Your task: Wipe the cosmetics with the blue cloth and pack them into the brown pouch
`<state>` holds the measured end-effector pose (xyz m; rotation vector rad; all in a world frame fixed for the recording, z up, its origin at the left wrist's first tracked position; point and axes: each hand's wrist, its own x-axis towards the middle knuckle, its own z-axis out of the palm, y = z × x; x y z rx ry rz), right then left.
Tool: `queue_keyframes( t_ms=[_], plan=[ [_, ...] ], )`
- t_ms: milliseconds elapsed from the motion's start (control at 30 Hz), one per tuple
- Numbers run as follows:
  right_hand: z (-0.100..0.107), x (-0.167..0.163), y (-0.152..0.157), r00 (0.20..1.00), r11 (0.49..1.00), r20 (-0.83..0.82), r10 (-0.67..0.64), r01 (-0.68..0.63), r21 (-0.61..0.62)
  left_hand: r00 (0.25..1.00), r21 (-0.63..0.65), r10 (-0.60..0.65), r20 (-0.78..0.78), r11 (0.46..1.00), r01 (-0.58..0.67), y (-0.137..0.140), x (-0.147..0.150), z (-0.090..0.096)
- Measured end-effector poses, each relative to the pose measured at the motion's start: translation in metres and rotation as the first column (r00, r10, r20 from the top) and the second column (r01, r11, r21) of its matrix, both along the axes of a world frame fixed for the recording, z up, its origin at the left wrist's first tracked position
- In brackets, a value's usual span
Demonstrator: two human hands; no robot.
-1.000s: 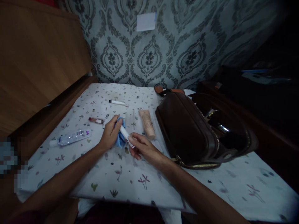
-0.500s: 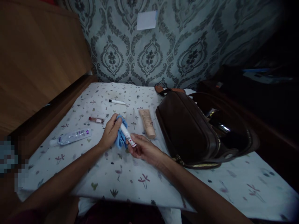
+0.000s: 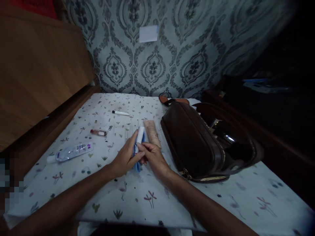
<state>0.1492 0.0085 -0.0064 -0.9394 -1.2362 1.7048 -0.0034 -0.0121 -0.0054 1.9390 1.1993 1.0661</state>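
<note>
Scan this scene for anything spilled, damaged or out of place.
Nothing stands out: no spill or breakage shows. The brown bag gapes unzipped, but that seems ordinary, as do the white tube and blue cloth in the hands.

Bag [image 3: 187, 141]: smooth leather-look, faint sheen; zip [image 3: 214, 179] metallic. Blue cloth [image 3: 136, 167]: matt. White tube [image 3: 140, 134]: smooth plastic. Clear bottle [image 3: 71, 153]: glossy plastic. Cabinet [image 3: 44, 75]: wood.

A slim white tube [image 3: 140, 135] and crumpled blue cloth [image 3: 136, 168] show between the fingers [image 3: 149, 148]; beneath them spreads flamingo-printed white fabric [image 3: 134, 206].
</note>
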Motion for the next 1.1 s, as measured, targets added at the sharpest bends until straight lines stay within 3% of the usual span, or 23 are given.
queue_keyframes(
  t_ms=[167, 267, 367, 500, 600, 700, 767, 800, 867, 933, 1000, 1100],
  plan=[
    [-0.002, 0.007, 0.007, 0.996, 0.999, 0.089, -0.004, 0.001, 0.038, 0.996, 0.062, -0.092, -0.024, 0.994, 0.093, 0.006, -0.005, -0.005],
    [-0.001, 0.008, 0.008, 0.996, 0.998, 0.093, -0.015, 0.01, 0.054, 0.997, 0.094, -0.079, -0.018, 0.992, 0.08, 0.008, -0.01, -0.002],
    [0.004, 0.009, 0.01, 0.993, 0.992, 0.035, -0.11, 0.108, 0.068, 0.999, 0.102, -0.036, -0.017, 0.994, 0.038, 0.01, -0.013, 0.002],
    [0.013, 0.013, 0.012, 0.963, 0.96, -0.086, -0.255, 0.262, 0.093, 0.999, 0.048, 0.032, 0.023, 0.998, -0.033, 0.01, -0.013, 0.009],
    [0.016, 0.014, 0.009, 0.961, 0.949, -0.068, -0.27, 0.277, 0.152, 0.993, -0.028, 0.103, 0.053, 0.994, -0.101, 0.01, -0.014, 0.015],
    [0.015, 0.015, 0.002, 0.965, 0.923, 0.013, -0.263, 0.247, 0.295, 0.973, -0.108, 0.201, 0.117, 0.976, -0.188, 0.011, -0.015, 0.02],
    [0.014, 0.017, -0.003, 0.954, 0.856, 0.097, -0.283, 0.205, 0.474, 0.944, -0.204, 0.27, 0.192, 0.951, -0.23, 0.012, -0.013, 0.023],
    [0.013, 0.018, -0.005, 0.942, 0.792, 0.147, -0.303, 0.163, 0.588, 0.923, -0.267, 0.303, 0.236, 0.934, -0.238, 0.013, -0.011, 0.024],
    [0.013, 0.021, -0.009, 0.893, 0.617, 0.271, -0.359, 0.009, 0.787, 0.866, -0.393, 0.374, 0.331, 0.889, -0.233, 0.013, -0.007, 0.025],
    [0.013, 0.023, -0.012, 0.807, 0.46, 0.407, -0.428, -0.193, 0.867, 0.798, -0.467, 0.435, 0.418, 0.856, -0.221, 0.014, -0.003, 0.026],
    [0.015, 0.024, -0.015, 0.706, 0.385, 0.496, -0.505, -0.331, 0.862, 0.754, -0.476, 0.46, 0.47, 0.851, -0.222, 0.016, 0.0, 0.027],
    [0.024, 0.025, -0.02, 0.621, 0.354, 0.518, -0.589, -0.378, 0.856, 0.763, -0.447, 0.435, 0.479, 0.868, -0.214, 0.02, 0.004, 0.033]
  ],
)
